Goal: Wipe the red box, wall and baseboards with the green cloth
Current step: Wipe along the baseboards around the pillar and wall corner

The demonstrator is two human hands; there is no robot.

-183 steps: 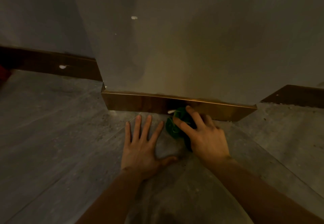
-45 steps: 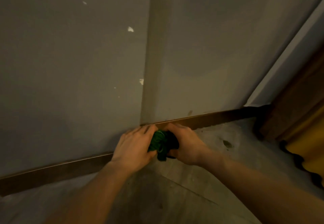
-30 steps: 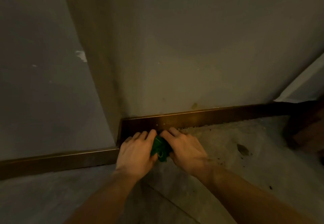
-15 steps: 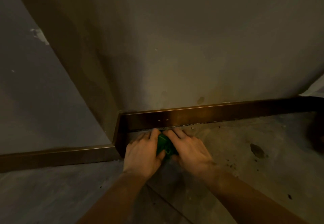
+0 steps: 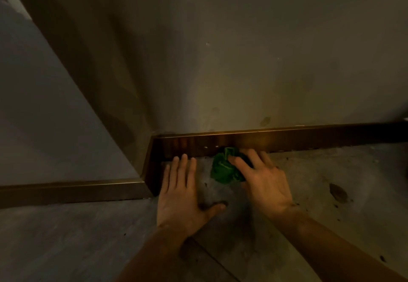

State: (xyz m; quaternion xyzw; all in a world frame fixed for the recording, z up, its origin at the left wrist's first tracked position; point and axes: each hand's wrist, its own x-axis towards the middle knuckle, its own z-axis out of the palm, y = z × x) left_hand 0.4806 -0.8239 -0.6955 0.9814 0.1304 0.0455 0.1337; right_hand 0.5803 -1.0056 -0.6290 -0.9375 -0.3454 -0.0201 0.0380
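The green cloth [image 5: 224, 168] is bunched up on the floor, pressed against the brown baseboard [image 5: 309, 137] at the foot of the grey wall [image 5: 242, 61]. My right hand [image 5: 262, 180] lies over the cloth's right side, fingers on it and reaching the baseboard. My left hand [image 5: 182, 190] rests flat on the floor just left of the cloth, fingers spread and empty, fingertips near the baseboard. The red box is not in view.
The wall steps at an outer corner [image 5: 148, 156]; a second baseboard run [image 5: 70, 190] goes left from it. The grey concrete floor [image 5: 331, 215] has dark specks and a dark stain [image 5: 337, 192] at the right.
Half a second ago both hands held the cloth together. My left hand has let go and now lies flat on the floor; my right hand has moved the cloth right along the baseboard.
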